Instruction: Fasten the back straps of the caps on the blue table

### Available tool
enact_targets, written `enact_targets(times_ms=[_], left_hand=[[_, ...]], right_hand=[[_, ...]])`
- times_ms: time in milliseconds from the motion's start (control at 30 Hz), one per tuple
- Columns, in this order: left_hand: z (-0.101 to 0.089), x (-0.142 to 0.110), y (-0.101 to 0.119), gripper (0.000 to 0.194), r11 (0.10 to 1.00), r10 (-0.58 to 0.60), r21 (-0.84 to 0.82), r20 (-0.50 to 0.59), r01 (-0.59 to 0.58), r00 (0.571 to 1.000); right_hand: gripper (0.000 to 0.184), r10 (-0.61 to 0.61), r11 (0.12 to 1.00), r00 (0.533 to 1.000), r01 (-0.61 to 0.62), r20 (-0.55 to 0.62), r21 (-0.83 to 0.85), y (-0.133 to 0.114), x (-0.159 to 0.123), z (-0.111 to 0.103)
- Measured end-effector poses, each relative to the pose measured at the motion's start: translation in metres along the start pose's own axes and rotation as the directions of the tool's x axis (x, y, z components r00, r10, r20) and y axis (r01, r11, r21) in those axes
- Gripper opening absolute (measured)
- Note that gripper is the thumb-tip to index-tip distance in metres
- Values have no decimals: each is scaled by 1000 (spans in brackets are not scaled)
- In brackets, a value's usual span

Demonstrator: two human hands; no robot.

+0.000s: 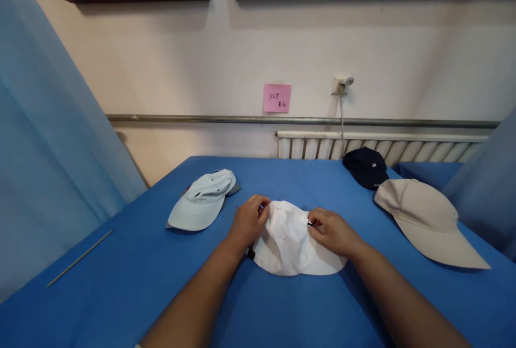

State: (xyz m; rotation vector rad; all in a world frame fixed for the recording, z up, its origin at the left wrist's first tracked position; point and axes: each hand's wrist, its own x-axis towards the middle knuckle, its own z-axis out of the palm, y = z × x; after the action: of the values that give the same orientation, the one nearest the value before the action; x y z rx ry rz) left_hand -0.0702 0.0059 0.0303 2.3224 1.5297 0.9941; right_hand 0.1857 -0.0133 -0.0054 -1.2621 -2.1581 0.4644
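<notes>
A white baseball cap lies on the blue-covered table in front of me, its brim pointing right. My left hand pinches the cap's fabric near the top of the crown, on the far left side. With fingers closed, my right hand grips the cap where crown and brim meet. A small black mark shows beside the right fingertips. At the cap's left edge is a black strap piece. The far side of the cap is hidden from me.
Left of the white cap lies a pale blue cap with a darker one partly beneath it. A beige cap and a navy cap sit at the right. A thin stick rests near the left edge, beside a blue curtain.
</notes>
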Motion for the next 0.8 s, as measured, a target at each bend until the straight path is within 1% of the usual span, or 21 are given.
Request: enact_targets(times_ms=[100, 167, 267, 367, 400, 467, 567, 633, 733, 800], left_hand=[[-3, -1, 4, 18, 999, 26, -42, -23, -27, 999], [-7, -2, 10, 21, 994, 50, -94, -39, -53, 998], [-14, -4, 20, 32, 986, 107, -131, 12, -104, 994], [-15, -6, 25, 46, 988, 147, -65, 63, -143, 987], [-15, -6, 26, 46, 989, 146, -42, 64, -143, 987], [-12, -5, 24, 39, 992, 126, -22, 55, -125, 991], [-10, -3, 22, 28, 996, 90, -35, 44, -88, 995], [-10, -2, 21, 23, 996, 78, -48, 39, -76, 996], [-10, -2, 21, 20, 995, 76, -66, 28, -74, 997], [-9, -3, 21, 20, 995, 73, -72, 11, -72, 997]], right_hand=[[9, -9, 997, 1000, 8, -19, -82, -2, 0, 3], [11, -8, 997, 999, 5, -50, -78, -1, 0, 5], [11, 2, 1000, 996, -3, -93, -12, 1, 1, 7], [10, 7, 999, 995, -2, -99, 49, 1, 1, 9], [9, 7, 998, 995, -1, -96, 61, 1, 2, 10], [9, -1, 997, 995, 8, -95, 73, 0, 2, 12], [9, -26, 996, 995, 33, -94, 80, -3, 1, 13], [8, -38, 995, 996, 45, -81, 90, -5, 1, 13], [10, 0, 990, 998, 9, -63, 139, -6, 2, 13], [17, 35, 984, 998, -24, -59, 175, -6, 2, 13]])
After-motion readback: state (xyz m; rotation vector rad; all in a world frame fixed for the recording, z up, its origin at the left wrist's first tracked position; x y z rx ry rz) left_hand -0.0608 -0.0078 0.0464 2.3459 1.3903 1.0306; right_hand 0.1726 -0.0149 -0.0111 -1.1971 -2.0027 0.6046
